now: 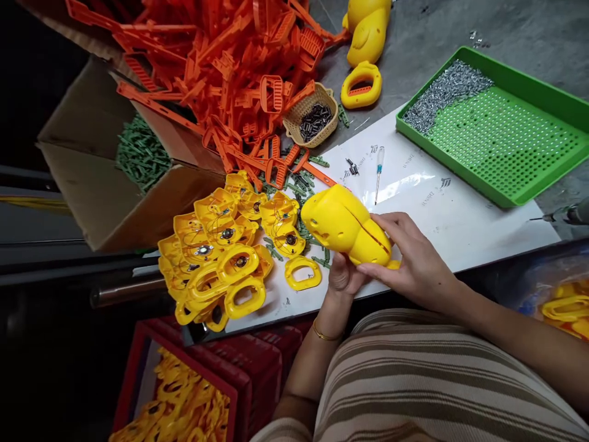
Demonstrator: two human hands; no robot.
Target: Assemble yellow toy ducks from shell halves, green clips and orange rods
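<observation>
Both of my hands hold a yellow plastic duck-shaped shell [343,224] above the table's front edge. A gap runs along its seam on the right. My left hand [346,276] cups it from below, with part of the fingers hidden behind it. My right hand [409,255] grips its right end between thumb and fingers. An orange toothed strip [317,170] lies just behind the shell. To the left rest several open yellow shell halves [221,233] with wires and round speakers inside, plus a loose yellow handle ring [302,273].
Orange strips [221,67] pile up at the back left beside a cardboard box [78,159] of green parts. A wicker basket [294,132] holds dark springs. Screws fill one end of a green tray [519,196]. A screwdriver [380,162] lies on the white sheet; a power driver [570,213] is at right.
</observation>
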